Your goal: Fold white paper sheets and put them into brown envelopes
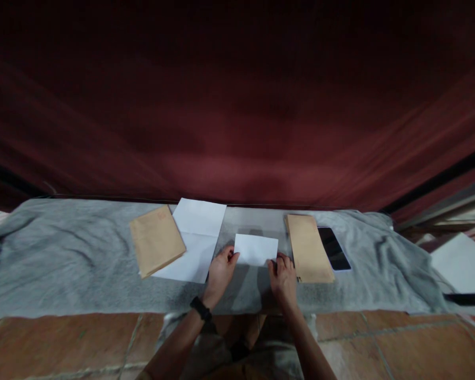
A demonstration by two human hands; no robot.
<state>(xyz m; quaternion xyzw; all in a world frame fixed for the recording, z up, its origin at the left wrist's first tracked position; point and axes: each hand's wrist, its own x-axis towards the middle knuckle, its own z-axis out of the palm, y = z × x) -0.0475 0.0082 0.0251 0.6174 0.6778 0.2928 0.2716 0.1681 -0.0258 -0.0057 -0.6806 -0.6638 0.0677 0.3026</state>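
A small folded sheet of white paper [256, 249] is held between my two hands, just over the grey cloth. My left hand [221, 268] pinches its lower left corner with thumb and fingers. At the lower right corner, my right hand [282, 272] grips the sheet the same way. Left of the paper lie larger creased white sheets [198, 243], partly under a stack of brown envelopes [157, 240]. To the right of my right hand rests a second stack of narrower brown envelopes [309, 249].
A phone [334, 249] with a dark screen lies beside the right envelope stack. Grey cloth [87, 253] covers the long table, with wrinkles toward both ends. A dark red wall-like surface [237, 132] rises behind it. A white panel [465, 264] stands at far right.
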